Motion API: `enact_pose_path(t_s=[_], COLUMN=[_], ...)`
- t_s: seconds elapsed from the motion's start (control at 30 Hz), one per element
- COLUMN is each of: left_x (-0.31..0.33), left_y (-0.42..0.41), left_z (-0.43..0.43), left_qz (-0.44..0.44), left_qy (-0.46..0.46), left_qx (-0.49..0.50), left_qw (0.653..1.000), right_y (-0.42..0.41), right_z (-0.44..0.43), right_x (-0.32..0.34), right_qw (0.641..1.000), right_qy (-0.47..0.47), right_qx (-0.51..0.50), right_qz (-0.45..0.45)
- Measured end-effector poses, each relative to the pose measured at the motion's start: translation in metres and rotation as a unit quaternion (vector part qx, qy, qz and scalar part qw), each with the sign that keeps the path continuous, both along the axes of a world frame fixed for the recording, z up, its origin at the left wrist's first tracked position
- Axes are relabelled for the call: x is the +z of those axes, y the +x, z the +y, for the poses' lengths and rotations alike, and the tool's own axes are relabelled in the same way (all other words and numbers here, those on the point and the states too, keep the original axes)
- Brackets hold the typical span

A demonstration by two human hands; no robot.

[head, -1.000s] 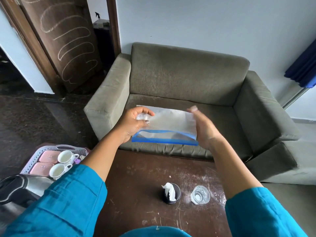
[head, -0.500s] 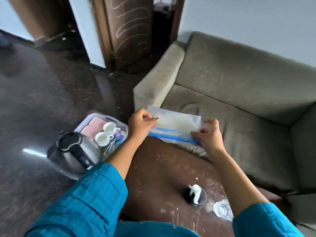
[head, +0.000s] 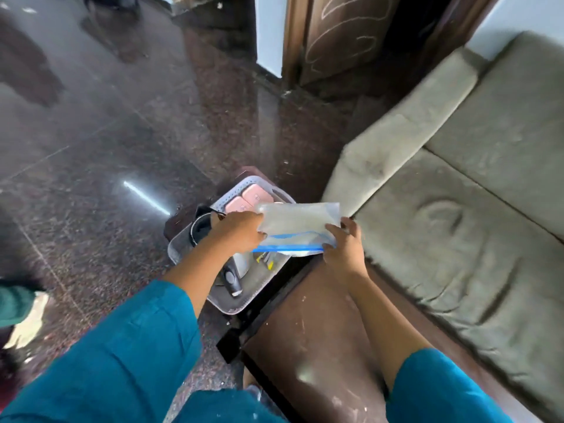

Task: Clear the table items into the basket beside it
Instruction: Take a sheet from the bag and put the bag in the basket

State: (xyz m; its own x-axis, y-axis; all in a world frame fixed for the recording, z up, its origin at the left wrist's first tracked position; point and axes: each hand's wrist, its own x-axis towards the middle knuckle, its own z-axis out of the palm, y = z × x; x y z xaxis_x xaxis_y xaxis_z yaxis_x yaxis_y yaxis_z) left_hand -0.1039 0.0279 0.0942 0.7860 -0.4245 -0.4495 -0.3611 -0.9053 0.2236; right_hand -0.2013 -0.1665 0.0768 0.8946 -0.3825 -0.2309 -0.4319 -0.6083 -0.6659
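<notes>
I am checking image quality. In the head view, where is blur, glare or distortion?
Head view: motion blur smears the sofa and door; a bright streak of glare lies on the glossy floor; wide-angle distortion bends the edges; the bag held by the left hand and right hand above the basket is fairly sharp.

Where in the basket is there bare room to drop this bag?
The near end of the basket looks bare, between the kettle and the near rim. The far end is crowded: two pink boxes fill that corner, and the kettle takes the middle. The bag, held by the left hand and right hand, hides the side nearest the table.
</notes>
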Motion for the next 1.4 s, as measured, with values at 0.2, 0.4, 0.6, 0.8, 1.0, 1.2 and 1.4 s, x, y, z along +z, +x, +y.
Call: enact_pose_path(t_s=[0.2,0.4,0.6,0.8,1.0,1.2,1.4], left_x=[-0.042,-0.062,-0.077,-0.098,-0.089,-0.085,-0.090], left_y=[0.042,0.080,0.110,0.119,0.106,0.061,-0.029], left_z=[0.020,0.015,0.012,0.000,-0.012,-0.061,-0.131], left_qz=[0.052,0.116,0.137,0.214,0.068,0.021,0.027], left_qy=[0.151,0.250,0.268,0.175,0.168,0.129,0.055], left_qx=[0.006,0.052,0.064,-0.051,-0.073,-0.149,-0.253], left_qw=[0.987,0.960,0.951,0.960,0.981,0.980,0.965], right_y=[0.080,0.141,0.162,0.167,0.141,0.090,-0.017], right_z=[0.027,0.040,0.051,0.055,0.042,0.023,-0.014], right_x=[-0.047,-0.087,-0.119,-0.131,-0.127,-0.108,-0.102], right_qw=[0.988,0.937,0.855,0.837,0.906,0.954,0.980], right_qy=[-0.109,-0.214,-0.280,-0.314,-0.258,-0.174,-0.145], right_qx=[0.108,0.264,0.402,0.404,0.315,0.232,0.092], right_qz=[0.019,0.077,0.169,0.192,0.117,0.083,0.101])
